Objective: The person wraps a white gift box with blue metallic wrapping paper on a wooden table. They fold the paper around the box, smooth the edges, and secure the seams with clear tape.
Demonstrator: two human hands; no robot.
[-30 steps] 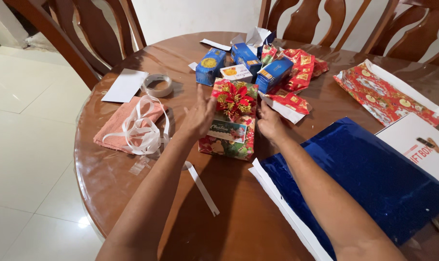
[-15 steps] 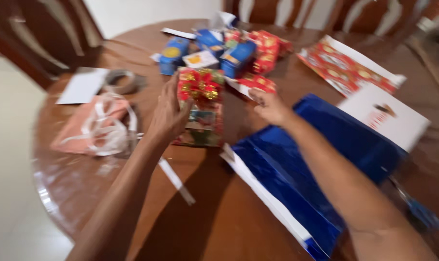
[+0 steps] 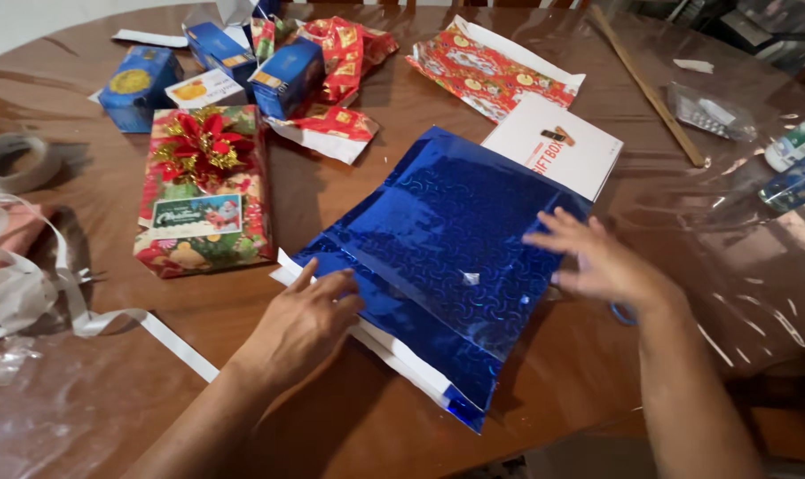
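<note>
While both hands sit on the wrapping, here's the layout:
Left hand [image 3: 309, 319]: fingers spread, palm flat on near-left edge of the blue foil sheet [image 3: 438, 257].
Right hand [image 3: 602, 262]: open, fingers splayed, blurred, at the sheet's right edge.
Blue foil sheet: flat on the table [image 3: 243, 399], between the hands.
Wrapped gift box [image 3: 204, 191]: beyond left hand, apart.
White ribbon [image 3: 30, 284]: far left.

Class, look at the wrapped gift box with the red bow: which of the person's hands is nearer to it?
Left. The left hand rests on the blue foil sheet just right of the wrapped gift box; the right hand lies at the sheet's far right side.
</note>
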